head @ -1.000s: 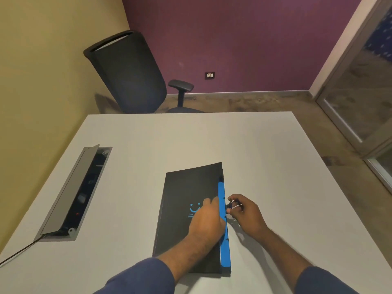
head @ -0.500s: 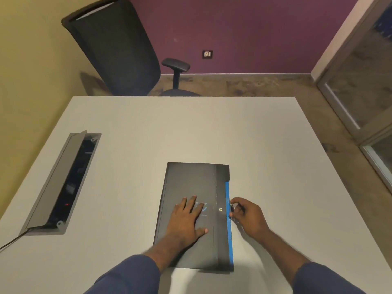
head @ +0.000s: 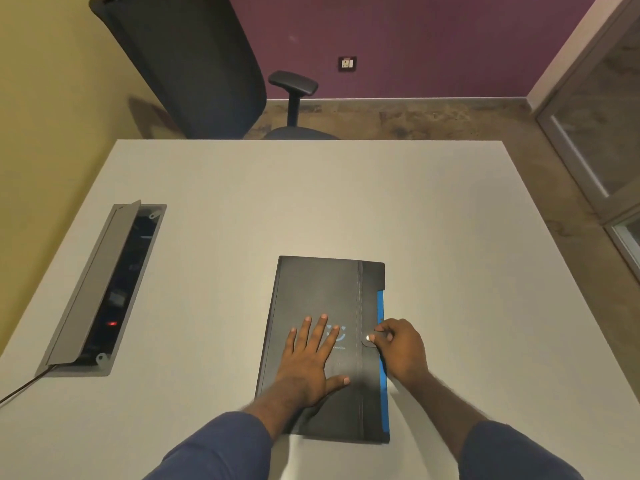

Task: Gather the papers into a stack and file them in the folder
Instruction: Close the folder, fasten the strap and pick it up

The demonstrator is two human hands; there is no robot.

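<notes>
A black folder (head: 322, 289) with a blue right edge lies closed and flat on the white table (head: 311, 202), near the front edge. My left hand (head: 311, 358) rests palm down on the cover, fingers spread, over a blue smile logo. My right hand (head: 398, 344) pinches the small clasp tab (head: 367, 339) at the folder's right side, thumb on top of it. No loose papers are visible; whatever is inside the folder is hidden.
An open cable box (head: 104, 289) with a raised grey lid is set into the table at the left, a cable trailing from it. A black office chair (head: 194, 64) stands behind the far edge. A glass door (head: 606, 133) is at the right.
The folder cover has come down flat. My left hand has spread flat on it. My right hand has brought the clasp tab over from the right edge onto the cover.
</notes>
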